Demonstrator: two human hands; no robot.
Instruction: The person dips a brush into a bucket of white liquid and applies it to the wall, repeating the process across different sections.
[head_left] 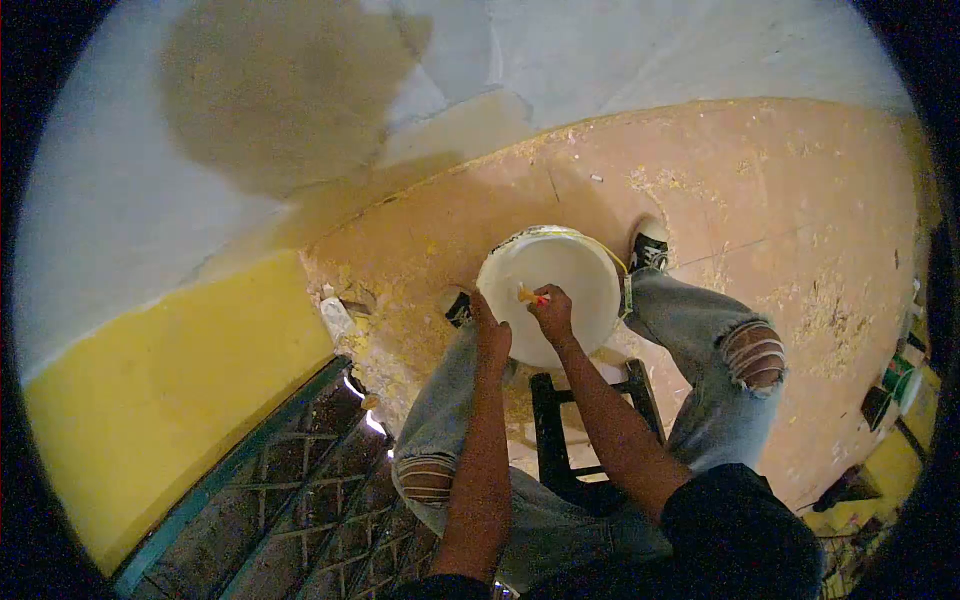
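Note:
A white bucket (590, 340) stands on the floor between my knees, with pale, whitish contents inside it. My left hand (491, 335) is closed on the left side of its rim, the fingers along the edge. Over the bucket's opening, my right hand (553, 314) is closed round a small paintbrush (527, 294). The brush has an orange-yellow end pointing left and a bit of red by the fingers. A wire handle (626, 275) hangs at the bucket's right side.
I sit with a dark stool (548, 430) between my legs. Paint flakes litter the pinkish floor (720, 200). A grey and yellow wall (200, 370) rises ahead and left. Near my left leg is a metal grille (300, 480); a green-and-white container (902, 380) stands far right.

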